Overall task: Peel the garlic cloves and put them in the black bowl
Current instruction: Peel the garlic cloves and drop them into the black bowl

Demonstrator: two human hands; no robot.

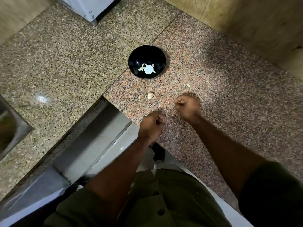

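text: none legible | labels: none legible | appliance (88, 9): small dark mark seen on corner, too blurred to be read

The counter (205, 66) looks like polished speckled granite, smooth, with a glossy glare spot at the left. The bowl (157, 54) is black and glossy, maybe plastic or glazed; I cannot tell which. The sink (9, 126) looks like brushed metal. The shirt (172, 194) is matt olive cloth. The wall (246, 18) seems matt, like wood or stone.
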